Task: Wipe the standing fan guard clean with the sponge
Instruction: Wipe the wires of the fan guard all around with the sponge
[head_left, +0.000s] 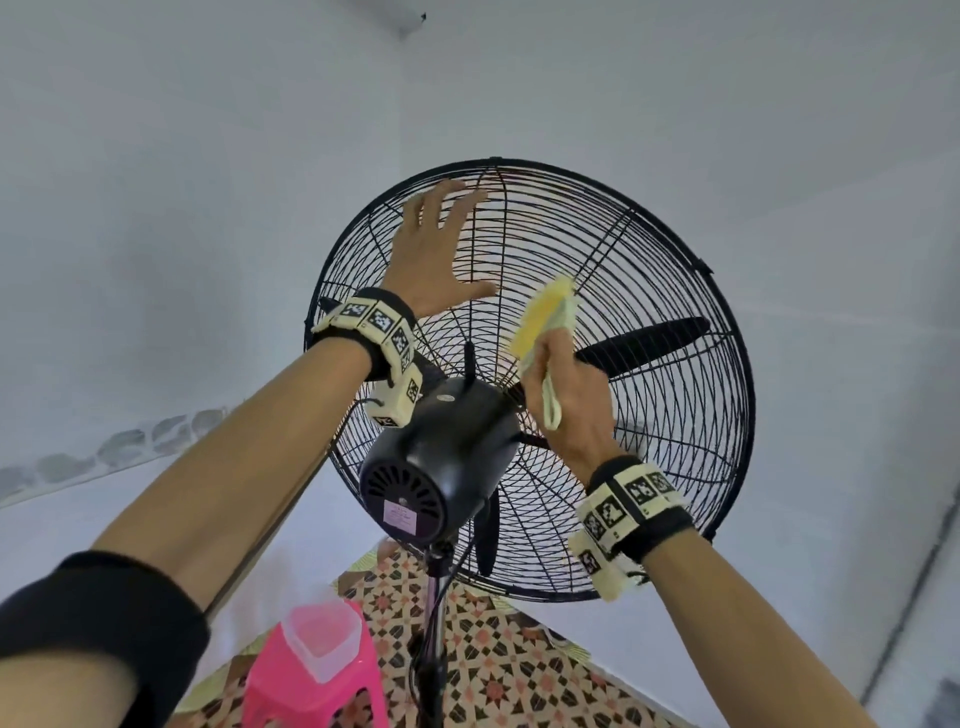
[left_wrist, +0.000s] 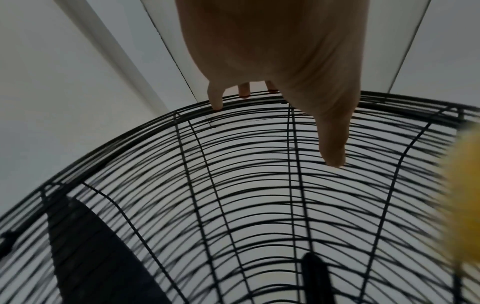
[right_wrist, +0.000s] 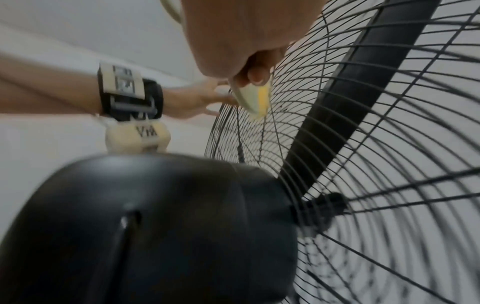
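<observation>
The black wire fan guard (head_left: 649, 467) fills the middle of the head view, seen from behind, with the black motor housing (head_left: 441, 457) in front of it. My left hand (head_left: 441, 244) lies flat on the guard's upper left, fingers spread and straight; its fingertips (left_wrist: 217, 105) touch the outer rings of the fan guard (left_wrist: 233, 185). My right hand (head_left: 566, 395) grips a yellow sponge (head_left: 540, 322) with a pale cloth-like layer and holds its tip against the wires above the motor. In the right wrist view the sponge (right_wrist: 257, 100) meets the fan guard (right_wrist: 363, 144) beside a black blade.
A pink plastic stool (head_left: 317, 680) with a clear container (head_left: 322, 639) on it stands below left, by the fan pole (head_left: 434, 623). Patterned floor tiles (head_left: 509, 670) lie beneath. White walls surround the fan. Black blades (head_left: 644, 338) sit inside the guard.
</observation>
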